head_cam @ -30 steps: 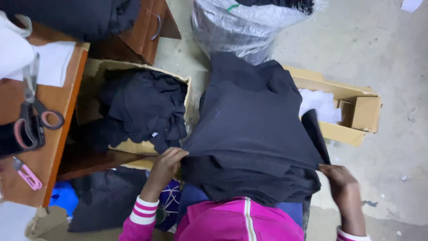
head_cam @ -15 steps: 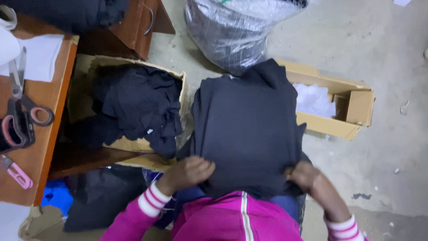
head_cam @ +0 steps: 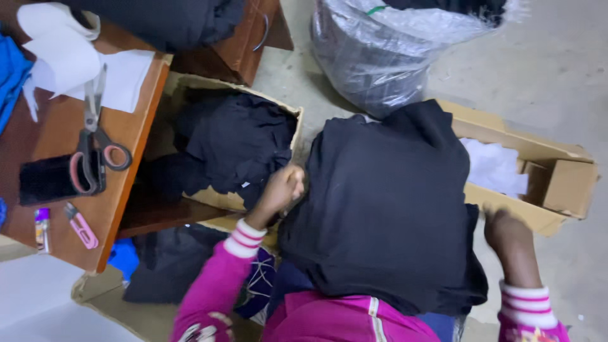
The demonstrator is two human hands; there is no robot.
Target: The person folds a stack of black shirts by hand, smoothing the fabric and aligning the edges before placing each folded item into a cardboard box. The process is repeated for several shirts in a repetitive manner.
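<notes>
A black garment (head_cam: pixel 386 209) lies spread over my lap, reaching from my pink top to the boxes ahead. My left hand (head_cam: pixel 284 187) is closed at the garment's left edge, fingers curled on the fabric, next to a cardboard box (head_cam: pixel 190 88) filled with more black cloth (head_cam: pixel 231 142). My right hand (head_cam: pixel 506 233) is blurred and hovers just off the garment's right edge, in front of a second cardboard box (head_cam: pixel 557 187). Whether it grips the fabric cannot be made out.
A wooden table (head_cam: pixel 136 136) at the left carries scissors (head_cam: pixel 95 142), a dark phone, white paper (head_cam: pixel 82 66) and small pink snips (head_cam: pixel 81 225). A large plastic bag (head_cam: pixel 386 50) stands behind the boxes. White paper (head_cam: pixel 494 168) lies in the right box. Concrete floor (head_cam: pixel 557 76) extends right.
Both hands have left the garment's near hem and moved outward to its side edges. The garment has dropped from being held up to lying over my lap.
</notes>
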